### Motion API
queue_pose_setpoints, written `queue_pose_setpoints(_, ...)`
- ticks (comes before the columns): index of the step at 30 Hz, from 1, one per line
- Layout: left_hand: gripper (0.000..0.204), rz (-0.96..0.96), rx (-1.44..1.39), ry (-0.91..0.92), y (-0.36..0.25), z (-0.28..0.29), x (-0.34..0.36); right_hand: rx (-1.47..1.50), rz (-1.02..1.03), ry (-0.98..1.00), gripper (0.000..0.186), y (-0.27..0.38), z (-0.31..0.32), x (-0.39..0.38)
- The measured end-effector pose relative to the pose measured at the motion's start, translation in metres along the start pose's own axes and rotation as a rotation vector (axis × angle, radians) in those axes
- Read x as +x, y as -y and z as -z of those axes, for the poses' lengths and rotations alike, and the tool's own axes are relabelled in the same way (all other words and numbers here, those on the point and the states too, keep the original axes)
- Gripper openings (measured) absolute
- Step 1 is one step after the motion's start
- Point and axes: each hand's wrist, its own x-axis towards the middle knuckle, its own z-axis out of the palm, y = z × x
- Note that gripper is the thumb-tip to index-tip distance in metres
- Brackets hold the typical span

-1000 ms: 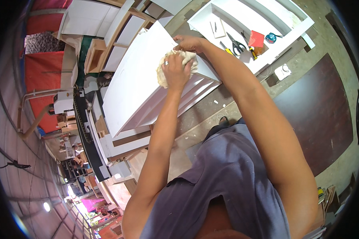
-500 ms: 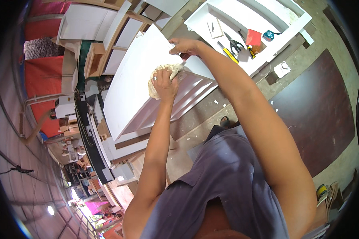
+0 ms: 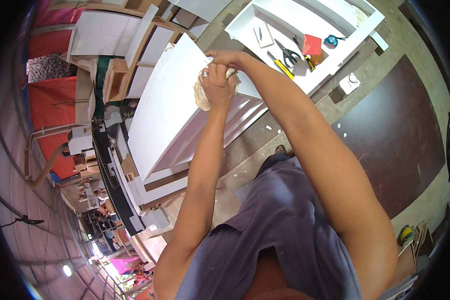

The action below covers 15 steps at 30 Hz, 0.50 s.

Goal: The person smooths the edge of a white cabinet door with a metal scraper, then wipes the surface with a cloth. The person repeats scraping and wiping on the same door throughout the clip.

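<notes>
The left hand (image 3: 218, 85) has its grip closed over a crumpled cream cloth (image 3: 200, 96), which lies against the broad white face of a cabinet (image 3: 162, 95), close to the face's right edge. Just beyond it, the right hand (image 3: 227, 58) bends its fingers near the far corner; whether its grip holds anything there, I cannot tell. To the right, a white compartmented carcass (image 3: 346, 54) contains black-handled scissors (image 3: 288, 55), a yellow utility knife (image 3: 282, 66) and a teal tape measure (image 3: 330, 41).

White panel (image 3: 157, 107) open leftward; right forearm (image 3: 274, 95) blocks rightward.
</notes>
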Motion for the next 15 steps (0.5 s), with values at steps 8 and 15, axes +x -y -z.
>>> queue_pose_setpoints(8, 0.036, -0.082, -0.139, 0.001, 0.078, 0.034, -0.068, -0.063, -0.062, -0.07, 0.071, 0.017, -0.012, -0.028)
queue_pose_setpoints(15, 0.028, -0.032, -0.089, -0.004, 0.03, 0.005, -0.031, -0.056, -0.046, -0.067, 0.067, 0.017, -0.012, -0.026)
